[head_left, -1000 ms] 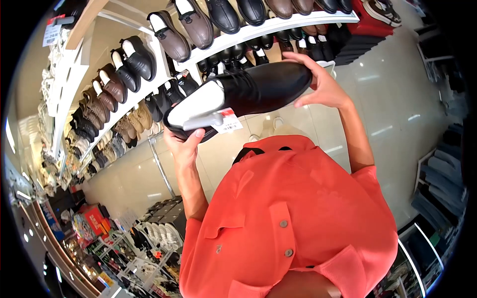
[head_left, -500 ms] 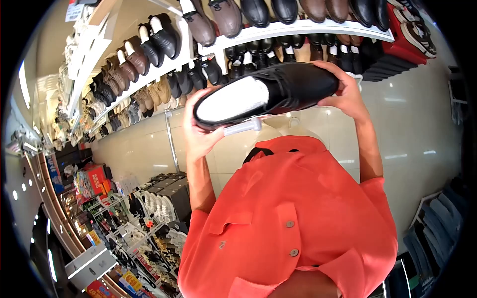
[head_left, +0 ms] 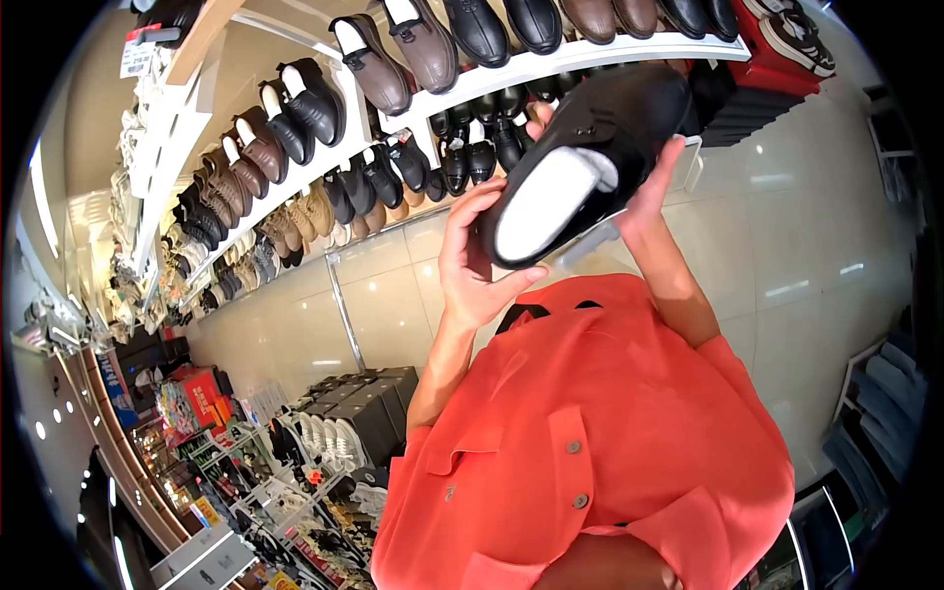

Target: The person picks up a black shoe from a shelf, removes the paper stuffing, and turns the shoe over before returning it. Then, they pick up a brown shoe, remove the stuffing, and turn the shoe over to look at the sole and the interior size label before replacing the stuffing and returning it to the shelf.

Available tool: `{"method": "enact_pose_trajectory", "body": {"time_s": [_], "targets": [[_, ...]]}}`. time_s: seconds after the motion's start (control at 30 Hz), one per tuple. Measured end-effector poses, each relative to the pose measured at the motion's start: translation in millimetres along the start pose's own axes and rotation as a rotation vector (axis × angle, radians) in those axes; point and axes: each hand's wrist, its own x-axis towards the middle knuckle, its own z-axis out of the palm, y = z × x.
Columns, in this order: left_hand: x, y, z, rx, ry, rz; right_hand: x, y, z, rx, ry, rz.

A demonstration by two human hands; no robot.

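Observation:
A black leather shoe (head_left: 629, 113) is held up in front of me, tilted with its toe toward the upper right. White padding (head_left: 551, 202) fills its opening. My left hand (head_left: 477, 261) is closed round the heel, thumb on the near side and fingers on the far side. The right hand (head_left: 647, 192) grips the shoe from beneath around its middle; fingertips show past its far edge, and the sole hides the rest. Just below the shoe's near side is a blurred grey plastic piece (head_left: 590, 241); whether it is attached cannot be made out.
Ahead, a white shelf (head_left: 590, 57) bears brown and black shoes, with more pairs below. Red and black boxes (head_left: 757, 108) are stacked at the right end. Shoe racks (head_left: 285, 482) stand lower left, folded jeans (head_left: 875, 423) lower right. Tiled floor (head_left: 777, 216) lies between.
The shoe has swung from nearly level to a steeper tilt, toe up. My left hand has moved right with the heel. My right hand has shifted from the toe to underneath the shoe.

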Motion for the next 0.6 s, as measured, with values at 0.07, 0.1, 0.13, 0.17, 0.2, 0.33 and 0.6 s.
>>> {"method": "enact_pose_trajectory", "body": {"time_s": [0.07,0.1,0.13,0.17,0.2,0.33,0.6], "targets": [[-4,-3,7,0.056,0.007,0.011,9,3,6,0.097,0.012,0.0],[-5,-1,10,0.021,0.018,0.002,13,3,7,0.196,0.018,-0.004],[-6,1,11,-0.014,0.029,-0.008,16,2,8,0.2,0.015,0.004],[-5,2,4,-0.009,0.038,-0.012,17,1,10,0.235,-0.002,0.02],[-3,3,-10,-0.073,-0.017,-0.103,18,2,10,0.271,-0.017,0.038],[5,24,-23,-0.013,0.012,-0.382,22,7,6,0.226,-0.102,0.081],[10,38,-27,0.067,-0.055,-0.544,18,11,3,0.121,-0.037,0.136]]}}
